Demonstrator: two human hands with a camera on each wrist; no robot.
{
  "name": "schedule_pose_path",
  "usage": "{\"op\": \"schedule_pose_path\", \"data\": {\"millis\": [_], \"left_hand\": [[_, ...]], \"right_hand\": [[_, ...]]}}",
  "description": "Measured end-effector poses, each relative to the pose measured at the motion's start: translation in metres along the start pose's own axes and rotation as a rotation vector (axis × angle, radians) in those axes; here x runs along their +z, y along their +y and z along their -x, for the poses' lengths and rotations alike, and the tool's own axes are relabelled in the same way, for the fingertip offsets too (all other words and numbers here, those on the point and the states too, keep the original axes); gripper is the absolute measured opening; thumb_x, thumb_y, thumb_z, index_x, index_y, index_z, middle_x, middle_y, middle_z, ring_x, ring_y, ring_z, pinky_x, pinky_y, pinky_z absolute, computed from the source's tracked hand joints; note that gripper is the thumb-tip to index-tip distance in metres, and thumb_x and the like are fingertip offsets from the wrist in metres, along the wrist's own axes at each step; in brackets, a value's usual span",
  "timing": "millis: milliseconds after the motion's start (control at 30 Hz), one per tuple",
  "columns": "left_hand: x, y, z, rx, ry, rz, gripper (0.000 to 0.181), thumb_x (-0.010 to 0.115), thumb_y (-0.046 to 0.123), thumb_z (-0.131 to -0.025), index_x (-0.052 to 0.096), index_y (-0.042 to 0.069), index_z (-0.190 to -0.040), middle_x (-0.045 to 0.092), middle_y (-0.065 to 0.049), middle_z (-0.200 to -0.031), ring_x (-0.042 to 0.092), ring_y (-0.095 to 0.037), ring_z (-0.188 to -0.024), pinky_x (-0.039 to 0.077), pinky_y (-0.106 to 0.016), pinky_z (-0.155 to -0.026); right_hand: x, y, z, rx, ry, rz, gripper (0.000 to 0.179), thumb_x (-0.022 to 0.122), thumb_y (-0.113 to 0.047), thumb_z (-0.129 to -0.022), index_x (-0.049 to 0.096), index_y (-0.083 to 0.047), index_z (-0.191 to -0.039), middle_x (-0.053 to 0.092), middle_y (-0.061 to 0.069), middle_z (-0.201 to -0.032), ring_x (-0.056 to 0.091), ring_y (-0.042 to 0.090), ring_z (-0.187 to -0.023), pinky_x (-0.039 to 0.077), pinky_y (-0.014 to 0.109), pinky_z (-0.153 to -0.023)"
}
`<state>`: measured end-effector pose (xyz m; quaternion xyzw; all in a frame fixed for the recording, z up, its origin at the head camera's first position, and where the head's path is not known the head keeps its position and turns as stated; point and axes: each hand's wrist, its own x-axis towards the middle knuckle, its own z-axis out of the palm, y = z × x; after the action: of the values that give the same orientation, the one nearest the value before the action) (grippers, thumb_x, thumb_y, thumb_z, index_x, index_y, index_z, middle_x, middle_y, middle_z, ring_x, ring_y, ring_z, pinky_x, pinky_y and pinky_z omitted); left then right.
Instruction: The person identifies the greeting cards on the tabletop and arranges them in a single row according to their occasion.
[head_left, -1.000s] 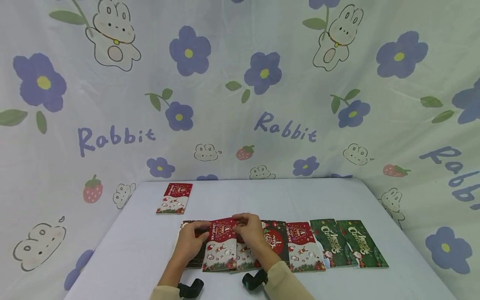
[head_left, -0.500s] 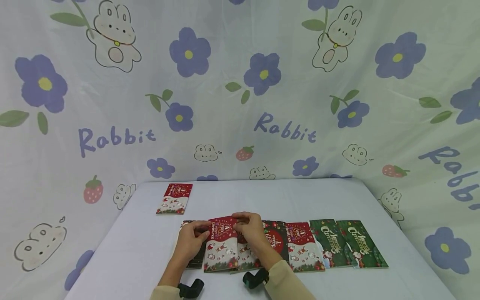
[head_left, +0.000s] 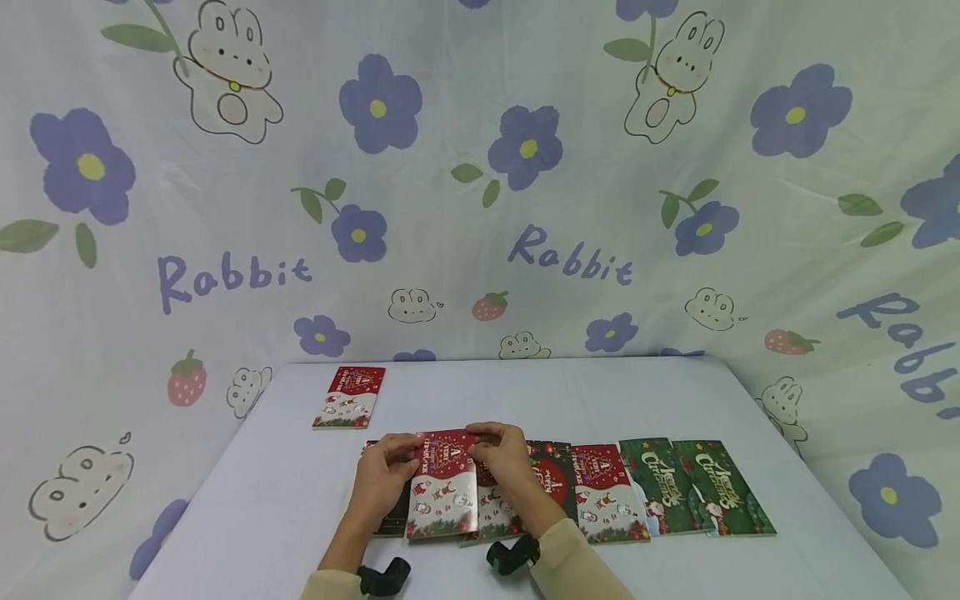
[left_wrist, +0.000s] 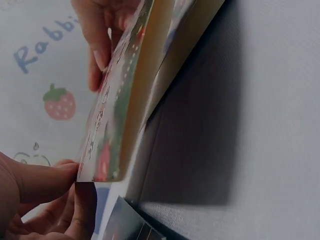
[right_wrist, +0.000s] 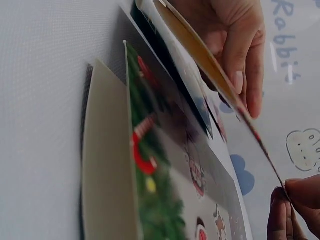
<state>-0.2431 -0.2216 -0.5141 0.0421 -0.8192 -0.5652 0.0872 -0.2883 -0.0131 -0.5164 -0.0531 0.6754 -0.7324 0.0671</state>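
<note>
A red-and-white Christmas card [head_left: 442, 493] is pinched at its upper corners between both hands. My left hand [head_left: 378, 479] has thumb and fingers on its left edge. On the opposite edge, my right hand [head_left: 506, 462] pinches with thumb and index finger. In the left wrist view the card [left_wrist: 107, 115] is raised off the table, casting a shadow, and its lower edge hangs slightly apart. Under its right side lies another red-and-white card [head_left: 495, 517], partly covered by the right hand. A dark card [head_left: 393, 522] sits beneath the left hand.
Rightward, the row continues with a black-and-red card [head_left: 553, 475], a red-and-white card [head_left: 609, 500] and two green cards [head_left: 663, 487], overlapping. One red-and-white card [head_left: 349, 397] lies alone at the table's back left. A patterned cloth [head_left: 450, 208] hangs behind the white table [head_left: 562, 400].
The held card has risen slightly and its lower edge has come up a little, with both hands keeping their pinch. The other cards have stayed in place.
</note>
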Motion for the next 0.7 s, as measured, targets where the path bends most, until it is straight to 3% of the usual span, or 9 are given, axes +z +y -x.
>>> {"op": "schedule_pose_path", "data": {"millis": [267,700], "left_hand": [[-0.0027,0.0010,-0.0018,-0.028,0.007,0.088,0.033,0.064,-0.012,-0.097,0.075,0.002,-0.124,0.066,-0.013,-0.132,0.063,-0.028,-0.114,0.054,-0.018,-0.084],[-0.0093,0.0003,-0.0054,-0.078,0.065,0.172,0.033,0.062,-0.009,-0.100,0.072,0.001,-0.130,0.064,-0.015,-0.135,0.061,-0.029,-0.118,0.053,-0.017,-0.085]], "right_hand": [[0.0008,-0.0026,0.0009,-0.004,-0.001,0.015,0.029,0.070,0.009,-0.092,0.073,0.004,-0.120,0.070,0.016,-0.112,0.065,0.020,-0.098,0.056,0.027,-0.081],[0.0046,-0.0072,0.0028,0.024,-0.075,0.084,0.029,0.078,0.004,-0.088,0.077,-0.002,-0.117,0.072,0.010,-0.108,0.066,0.018,-0.095,0.055,0.031,-0.085]]}}
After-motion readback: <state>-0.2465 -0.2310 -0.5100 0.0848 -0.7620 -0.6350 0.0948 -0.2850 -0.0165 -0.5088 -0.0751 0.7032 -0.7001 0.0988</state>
